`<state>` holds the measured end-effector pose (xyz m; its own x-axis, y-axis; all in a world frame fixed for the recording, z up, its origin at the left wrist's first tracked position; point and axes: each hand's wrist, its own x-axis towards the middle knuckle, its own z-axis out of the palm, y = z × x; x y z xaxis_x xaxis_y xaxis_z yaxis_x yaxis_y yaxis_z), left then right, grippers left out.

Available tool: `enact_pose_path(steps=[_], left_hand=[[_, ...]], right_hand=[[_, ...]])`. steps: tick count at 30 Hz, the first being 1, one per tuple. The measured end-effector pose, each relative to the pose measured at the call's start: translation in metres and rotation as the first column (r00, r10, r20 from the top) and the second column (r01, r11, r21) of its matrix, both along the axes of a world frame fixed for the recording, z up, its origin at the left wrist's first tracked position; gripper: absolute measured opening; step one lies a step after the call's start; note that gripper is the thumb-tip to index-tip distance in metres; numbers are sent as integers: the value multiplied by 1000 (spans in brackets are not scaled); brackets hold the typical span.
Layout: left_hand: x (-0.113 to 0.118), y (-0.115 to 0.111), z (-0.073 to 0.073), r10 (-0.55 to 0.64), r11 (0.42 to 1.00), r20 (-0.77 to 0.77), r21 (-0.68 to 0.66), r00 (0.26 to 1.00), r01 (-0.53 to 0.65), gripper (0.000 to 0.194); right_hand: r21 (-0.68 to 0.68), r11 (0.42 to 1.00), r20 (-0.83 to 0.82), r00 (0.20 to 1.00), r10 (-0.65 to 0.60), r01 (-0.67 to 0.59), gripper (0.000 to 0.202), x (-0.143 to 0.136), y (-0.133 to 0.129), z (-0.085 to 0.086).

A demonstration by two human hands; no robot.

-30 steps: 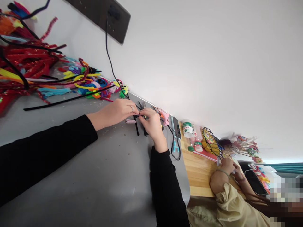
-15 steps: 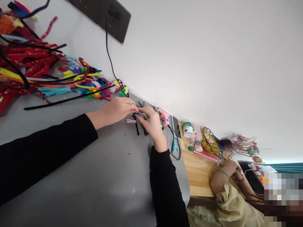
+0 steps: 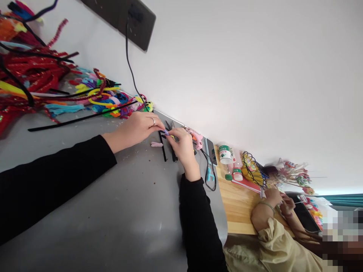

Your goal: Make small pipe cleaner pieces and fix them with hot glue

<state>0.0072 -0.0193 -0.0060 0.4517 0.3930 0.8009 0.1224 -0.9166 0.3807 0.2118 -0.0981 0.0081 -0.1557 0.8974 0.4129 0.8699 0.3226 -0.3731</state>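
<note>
Between the fingertips of both hands is a short purple pipe cleaner piece (image 3: pixel 166 132). My left hand (image 3: pixel 138 127) pinches its left end and wears a ring. Thumb and fingers of my right hand (image 3: pixel 183 148) close on the other end. Below the fingers, a folded pink pipe cleaner piece (image 3: pixel 157 144) lies on the grey table (image 3: pixel 136 204), beside a short black pipe cleaner (image 3: pixel 163 152). Dark tool blades (image 3: pixel 170 124) show behind my hands; the rest of that tool is partly covered. A pink glue gun (image 3: pixel 197 140) lies just beyond my right hand.
Red tinsel stems (image 3: pixel 36 71) and bundles of coloured pipe cleaners (image 3: pixel 110 102) fill the left side. A phone (image 3: pixel 211 152), a looped black cord (image 3: pixel 214 181) and bottles (image 3: pixel 226 154) lie rightward. A co-worker's hands (image 3: pixel 273 198) are over the wooden table (image 3: pixel 235 211).
My left hand has shifted slightly up, and more of the purple piece shows between my fingertips. The co-worker's hands have moved a little.
</note>
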Motion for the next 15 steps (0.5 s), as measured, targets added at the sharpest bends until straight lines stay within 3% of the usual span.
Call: enact_pose_path(steps=[9, 15], left_hand=[[1, 3, -3, -46, 999, -74, 3, 996, 46, 40], [0, 2, 1, -14, 1000, 17, -27, 1000, 14, 34]], right_hand=[[13, 1000, 38, 999, -22, 22, 13, -3, -3, 3], [-22, 1000, -139, 990, -14, 11, 23, -1, -4, 6]])
